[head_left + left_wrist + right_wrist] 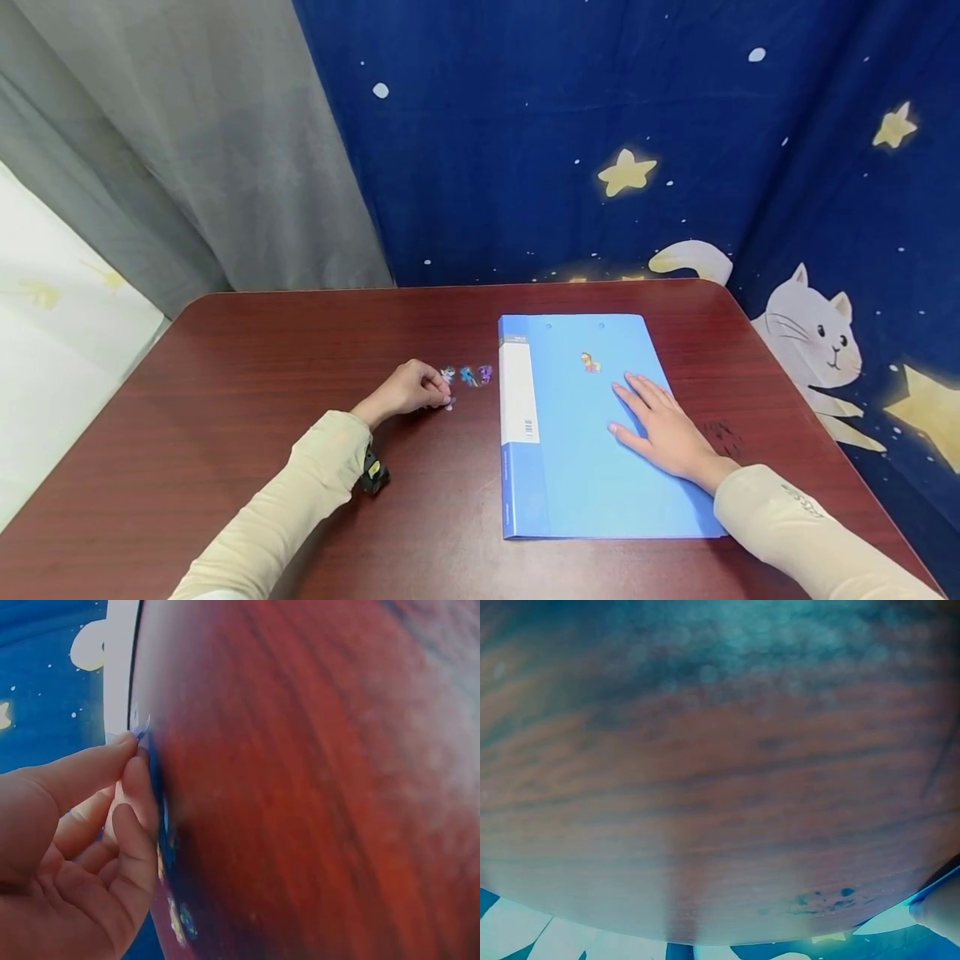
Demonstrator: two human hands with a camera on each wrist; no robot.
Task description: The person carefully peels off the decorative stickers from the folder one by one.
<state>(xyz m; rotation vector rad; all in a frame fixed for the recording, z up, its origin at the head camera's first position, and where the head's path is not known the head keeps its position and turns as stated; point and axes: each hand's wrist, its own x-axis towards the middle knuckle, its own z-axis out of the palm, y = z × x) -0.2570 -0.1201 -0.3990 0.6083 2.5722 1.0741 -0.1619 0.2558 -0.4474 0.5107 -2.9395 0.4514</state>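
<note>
My left hand (412,388) is at the table's middle, its thumb and forefinger pinching a small pale-purple sticker (450,405). In the left wrist view the sticker (142,727) pokes out past the fingertips. Just beyond that hand lie a whitish pony sticker (447,374), a blue one (468,377) and a purple one (486,374) in a row. A blue folder (585,467) with a white spine label lies closed to their right. On its cover is an orange-yellow pony sticker (590,363). My right hand (663,429) rests with spread fingers on the folder's right side.
The dark red wooden table (262,375) has dark marks (722,435) right of the folder. A black wrist device (373,472) sits by the left cuff. Behind the table hang a grey curtain (225,150) and a blue star-patterned one (510,150).
</note>
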